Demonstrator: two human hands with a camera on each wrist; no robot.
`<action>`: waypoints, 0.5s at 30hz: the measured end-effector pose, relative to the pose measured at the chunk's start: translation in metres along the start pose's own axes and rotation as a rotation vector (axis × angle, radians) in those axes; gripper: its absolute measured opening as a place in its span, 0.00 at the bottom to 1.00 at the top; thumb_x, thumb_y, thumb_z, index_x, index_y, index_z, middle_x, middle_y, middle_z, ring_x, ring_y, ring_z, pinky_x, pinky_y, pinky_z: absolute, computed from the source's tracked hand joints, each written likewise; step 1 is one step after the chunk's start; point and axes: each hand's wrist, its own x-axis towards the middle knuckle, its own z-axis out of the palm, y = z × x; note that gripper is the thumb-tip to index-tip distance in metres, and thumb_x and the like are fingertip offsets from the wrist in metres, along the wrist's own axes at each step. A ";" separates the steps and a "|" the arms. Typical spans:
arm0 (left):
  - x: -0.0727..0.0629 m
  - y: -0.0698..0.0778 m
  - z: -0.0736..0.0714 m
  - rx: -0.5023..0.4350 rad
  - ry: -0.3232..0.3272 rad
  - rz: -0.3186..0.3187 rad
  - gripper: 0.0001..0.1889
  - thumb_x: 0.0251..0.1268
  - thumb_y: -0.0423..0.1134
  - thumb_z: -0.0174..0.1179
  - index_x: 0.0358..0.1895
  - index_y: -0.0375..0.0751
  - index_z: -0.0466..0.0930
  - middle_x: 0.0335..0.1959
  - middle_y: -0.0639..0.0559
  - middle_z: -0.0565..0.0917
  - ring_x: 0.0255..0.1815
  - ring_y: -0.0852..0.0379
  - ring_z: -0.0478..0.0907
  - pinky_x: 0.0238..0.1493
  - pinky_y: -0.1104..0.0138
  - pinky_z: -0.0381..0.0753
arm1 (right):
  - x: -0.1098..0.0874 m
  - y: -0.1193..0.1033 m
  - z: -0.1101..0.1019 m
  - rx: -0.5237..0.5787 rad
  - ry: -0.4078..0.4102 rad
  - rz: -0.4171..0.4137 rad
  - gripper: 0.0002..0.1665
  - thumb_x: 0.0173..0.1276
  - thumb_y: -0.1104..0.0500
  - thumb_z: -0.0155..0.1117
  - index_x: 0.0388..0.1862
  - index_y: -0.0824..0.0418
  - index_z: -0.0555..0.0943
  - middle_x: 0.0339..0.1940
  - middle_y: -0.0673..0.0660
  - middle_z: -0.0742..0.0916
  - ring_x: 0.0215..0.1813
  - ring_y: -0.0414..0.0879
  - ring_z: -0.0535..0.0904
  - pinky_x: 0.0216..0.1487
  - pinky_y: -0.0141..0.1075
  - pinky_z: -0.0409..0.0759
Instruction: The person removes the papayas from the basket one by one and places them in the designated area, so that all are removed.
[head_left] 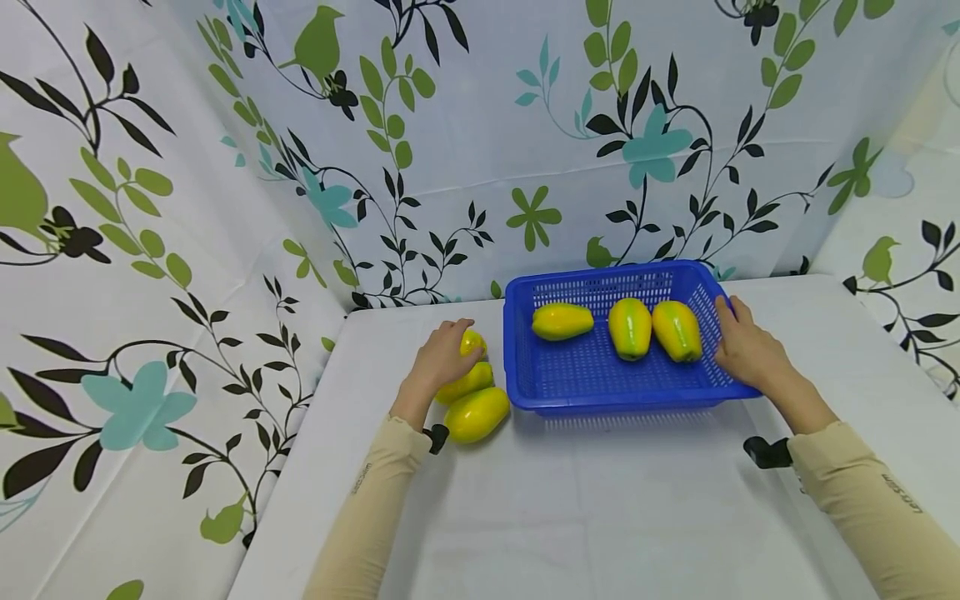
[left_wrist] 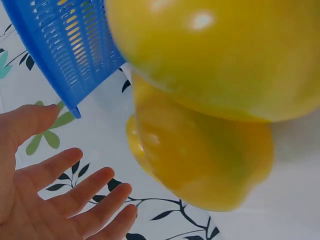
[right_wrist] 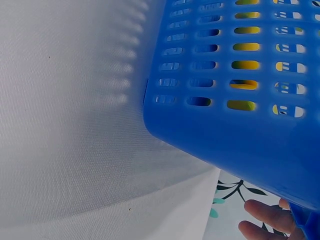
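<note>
The blue basket (head_left: 630, 402) sits on the white worktop (head_left: 585, 508), its slotted walls thin, so it should be light and slightly springy; its rim looks the surest place to take hold. The right hand (head_left: 753, 350) holds the rim at the basket's right end, with fingertips showing on the outer side of the wall. The left hand (head_left: 446, 358) is spread, fingers apart and pinching nothing, above the fruit lying left of the basket; whether a fingertip brushes the farthest one I cannot tell.

Counted, there is one basket and six yellow fruits. Three lie outside, in a row by the basket's left wall: a near fruit (head_left: 477, 415), a middle fruit (head_left: 467, 383) and a far fruit (head_left: 472, 342), partly covered by the left hand. Three lie within the basket: a sideways fruit (head_left: 562, 322) toward its left end, then a lengthwise fruit (head_left: 630, 329) and a tilted fruit (head_left: 677, 331) side by side toward its right.

The skins are glossy and smooth, so probably slippery and firm. Each would be best taken across its rounded middle, thumb opposite fingers, since the ends taper.
</note>
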 end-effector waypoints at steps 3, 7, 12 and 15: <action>0.006 0.009 -0.002 0.005 0.031 0.015 0.30 0.71 0.50 0.55 0.72 0.41 0.66 0.67 0.37 0.70 0.64 0.39 0.70 0.63 0.46 0.72 | 0.000 0.001 0.000 0.008 -0.004 0.004 0.45 0.61 0.68 0.43 0.74 0.80 0.41 0.70 0.86 0.49 0.56 0.85 0.68 0.49 0.71 0.71; 0.014 0.021 -0.005 0.027 0.056 0.039 0.30 0.72 0.52 0.54 0.72 0.41 0.66 0.68 0.38 0.70 0.65 0.40 0.69 0.64 0.49 0.71 | -0.001 0.001 0.000 0.017 -0.009 0.006 0.44 0.61 0.67 0.42 0.75 0.80 0.41 0.71 0.86 0.48 0.56 0.85 0.67 0.49 0.72 0.70; 0.025 0.037 -0.008 0.037 0.061 0.060 0.31 0.73 0.52 0.53 0.73 0.41 0.65 0.69 0.39 0.69 0.68 0.41 0.67 0.65 0.49 0.70 | -0.001 0.000 -0.001 0.015 -0.011 0.007 0.44 0.62 0.67 0.42 0.75 0.80 0.41 0.71 0.86 0.48 0.56 0.84 0.67 0.49 0.71 0.71; 0.032 0.048 -0.009 0.040 0.048 0.074 0.31 0.73 0.52 0.52 0.73 0.40 0.65 0.69 0.38 0.69 0.68 0.41 0.67 0.65 0.49 0.70 | -0.001 0.000 -0.001 0.013 -0.006 0.007 0.44 0.62 0.68 0.42 0.75 0.80 0.41 0.71 0.86 0.49 0.56 0.84 0.68 0.50 0.70 0.71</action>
